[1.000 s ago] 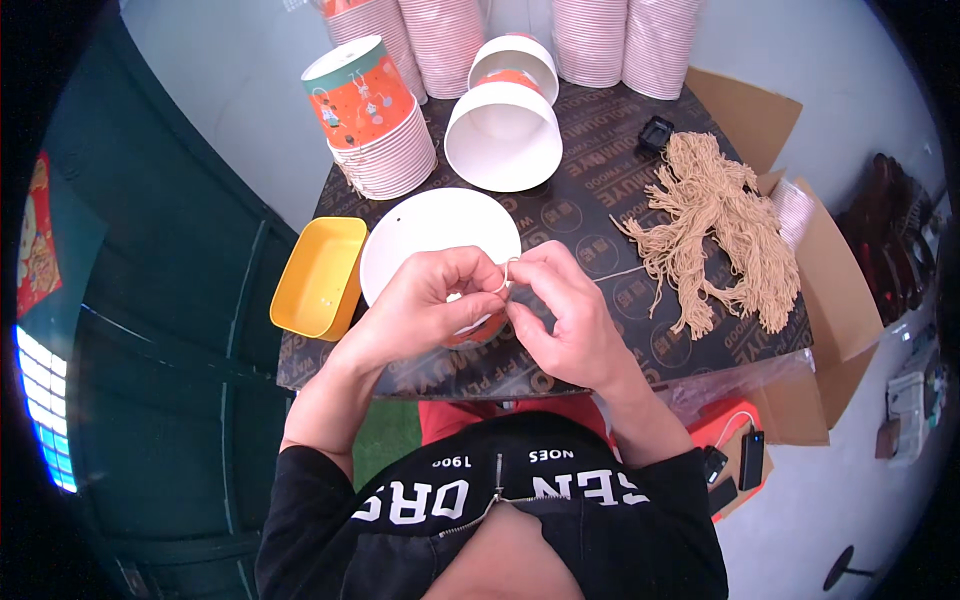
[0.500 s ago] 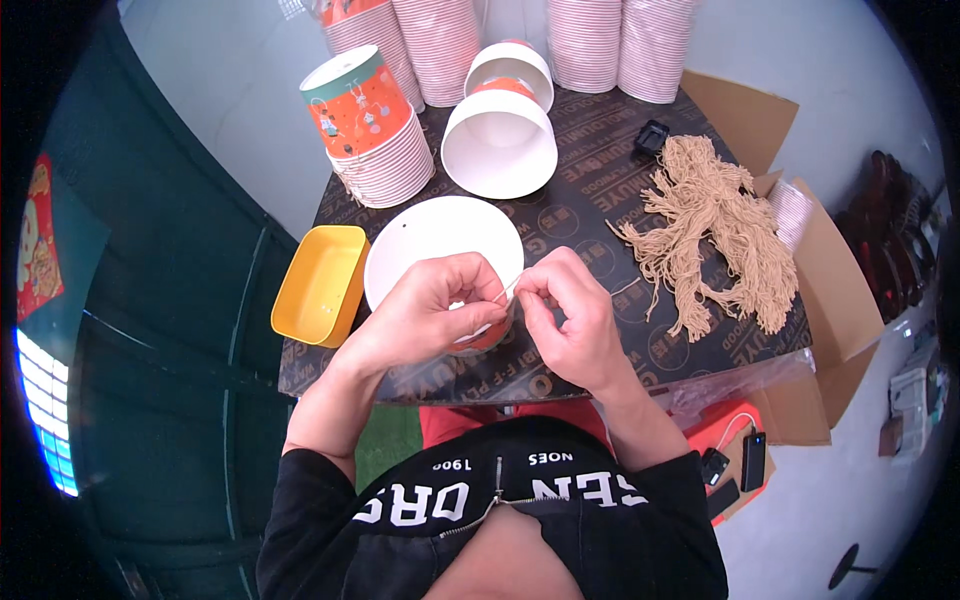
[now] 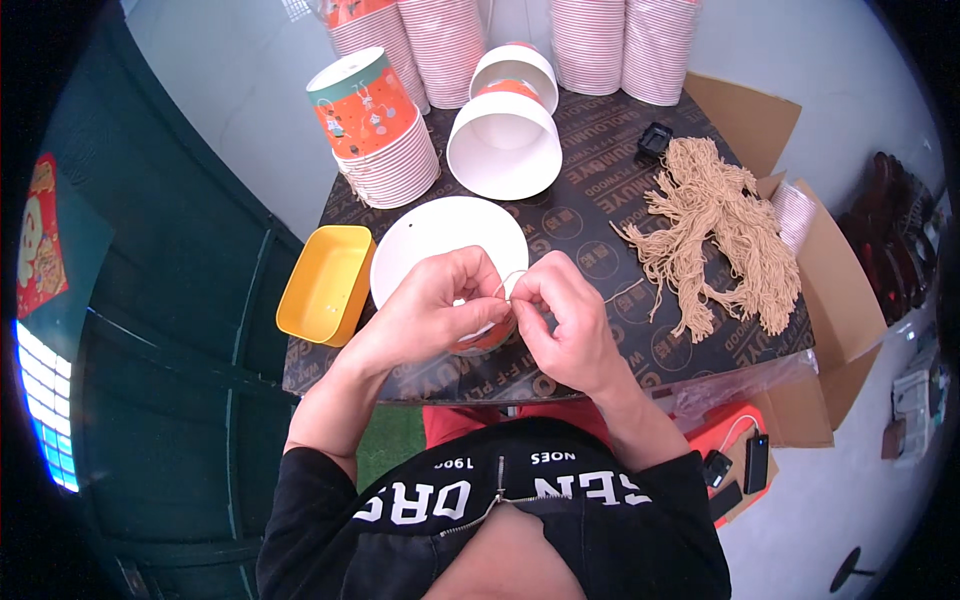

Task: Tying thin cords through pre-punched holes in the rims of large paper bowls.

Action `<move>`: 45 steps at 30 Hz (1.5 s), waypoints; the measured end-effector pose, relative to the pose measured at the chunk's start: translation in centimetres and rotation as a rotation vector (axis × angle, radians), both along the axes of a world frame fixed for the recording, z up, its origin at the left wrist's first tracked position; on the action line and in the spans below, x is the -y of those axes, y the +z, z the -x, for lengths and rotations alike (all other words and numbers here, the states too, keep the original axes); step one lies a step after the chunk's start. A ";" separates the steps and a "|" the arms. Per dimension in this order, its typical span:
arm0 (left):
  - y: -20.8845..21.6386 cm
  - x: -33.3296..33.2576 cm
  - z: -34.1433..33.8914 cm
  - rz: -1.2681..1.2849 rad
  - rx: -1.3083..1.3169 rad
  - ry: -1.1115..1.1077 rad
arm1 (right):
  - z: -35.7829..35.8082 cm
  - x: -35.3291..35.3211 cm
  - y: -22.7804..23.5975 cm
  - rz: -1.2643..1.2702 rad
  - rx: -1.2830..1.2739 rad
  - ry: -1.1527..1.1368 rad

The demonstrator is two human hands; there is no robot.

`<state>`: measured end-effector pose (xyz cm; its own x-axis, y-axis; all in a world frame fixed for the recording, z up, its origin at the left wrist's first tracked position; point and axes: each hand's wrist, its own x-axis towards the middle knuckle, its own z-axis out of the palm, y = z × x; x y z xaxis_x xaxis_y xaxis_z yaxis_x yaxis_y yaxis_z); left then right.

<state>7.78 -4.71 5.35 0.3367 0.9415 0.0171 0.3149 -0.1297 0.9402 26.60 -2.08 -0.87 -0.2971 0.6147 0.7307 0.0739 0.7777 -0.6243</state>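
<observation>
A paper bucket (image 3: 440, 235), white with a small dark hole near its far edge, sits on the table right in front of me. Some of its orange printed side shows below my fingers. Over its near right edge, my left hand (image 3: 440, 305) and my right hand (image 3: 562, 318) meet, their fingertips pinched on a thin pale cord (image 3: 514, 273). The cord bends into a small loop between them. Its lower part is hidden by my fingers and cannot be followed.
A yellow plastic tub (image 3: 322, 285) stands left of the bucket. Behind are an upturned bucket stack (image 3: 385, 150), two buckets on their sides (image 3: 505, 150) and tall wrapped stacks (image 3: 590, 45). Tan cords (image 3: 715, 230) lie right, near a small black holder (image 3: 654, 140) and an open carton (image 3: 835, 280).
The cord now curves into a small loop above my fingertips, where it ran straighter before. My right hand has shifted slightly left and down. The whole view has moved slightly.
</observation>
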 end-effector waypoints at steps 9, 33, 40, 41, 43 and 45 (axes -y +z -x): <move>-0.7 -0.9 0.5 0.099 0.155 0.019 | 0.0 0.2 -0.1 -0.160 0.011 0.000; -0.9 1.0 -1.5 -0.658 -0.578 0.195 | 0.4 -0.5 -1.1 -0.072 0.045 -0.079; -2.4 1.1 -1.4 -0.810 -0.691 0.217 | 0.3 -0.9 0.2 0.104 0.016 -0.003; -2.5 1.0 -1.4 -0.862 -0.706 0.213 | 0.5 -1.1 0.1 0.104 0.015 -0.011; -2.6 1.0 -1.5 -0.916 -0.718 0.205 | 1.1 -1.6 -0.5 0.096 -0.107 0.078; -2.8 0.9 -1.4 -0.957 -0.730 0.203 | 0.5 -1.5 0.0 0.301 -0.040 0.189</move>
<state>9.13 -5.62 2.55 0.4056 0.6886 0.6010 0.8240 -0.5600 0.0855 26.08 -0.61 -0.91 -0.4007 0.7413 0.5384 -0.0825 0.5560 -0.8271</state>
